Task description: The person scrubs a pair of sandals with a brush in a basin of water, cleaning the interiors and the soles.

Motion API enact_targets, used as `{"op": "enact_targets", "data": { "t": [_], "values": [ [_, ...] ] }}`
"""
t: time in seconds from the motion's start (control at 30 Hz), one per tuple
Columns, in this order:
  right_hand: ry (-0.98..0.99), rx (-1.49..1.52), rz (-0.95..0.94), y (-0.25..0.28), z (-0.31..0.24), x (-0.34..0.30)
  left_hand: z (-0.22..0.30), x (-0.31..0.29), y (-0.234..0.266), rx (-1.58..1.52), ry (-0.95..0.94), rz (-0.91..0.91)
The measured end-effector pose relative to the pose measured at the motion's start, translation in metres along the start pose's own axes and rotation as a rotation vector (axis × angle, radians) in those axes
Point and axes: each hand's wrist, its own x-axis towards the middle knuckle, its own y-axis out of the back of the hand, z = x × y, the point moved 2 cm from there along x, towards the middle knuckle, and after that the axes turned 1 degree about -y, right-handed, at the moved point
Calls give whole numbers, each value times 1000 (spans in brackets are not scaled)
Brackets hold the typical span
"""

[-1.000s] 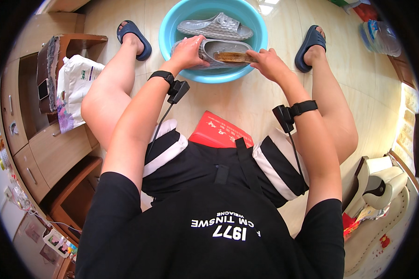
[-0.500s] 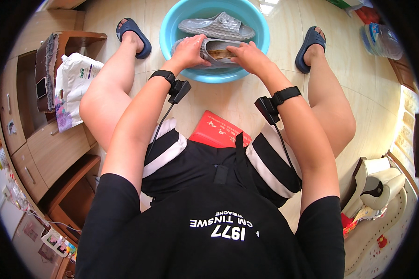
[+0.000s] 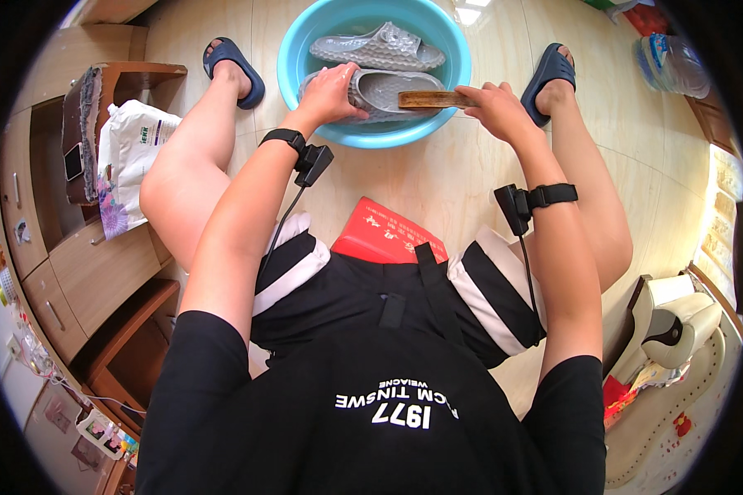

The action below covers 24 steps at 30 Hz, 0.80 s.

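Observation:
A blue plastic basin (image 3: 295,43) stands on the floor between my feet. Two grey slippers lie in it. The far slipper (image 3: 380,48) rests against the back wall. My left hand (image 3: 330,92) grips the near slipper (image 3: 388,87) at its left end, holding it over the basin's front rim. My right hand (image 3: 499,107) holds a wooden scrub brush (image 3: 429,100) flat on the slipper's right end. Black bands with small devices sit on both wrists.
My feet wear dark blue sandals, left (image 3: 233,64) and right (image 3: 549,76). A red stool (image 3: 388,235) shows under me. A wooden cabinet (image 3: 74,247) with a white bag (image 3: 132,157) stands at my left. A clear water bottle (image 3: 673,66) lies at the upper right.
My right hand has drawn the brush back to the right along the slipper, after pushing it left half a second ago. My left hand stays on the slipper.

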Motion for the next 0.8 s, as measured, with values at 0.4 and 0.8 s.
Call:
{"op": "enact_targets", "data": {
  "t": [0.4,0.8],
  "values": [
    [18,47,-49,-14,-8,13,3,1,-1,-7,22,-25],
    [223,-26,131,-56,-80,56,3,6,-2,-30,1,-19]
  ]
}}
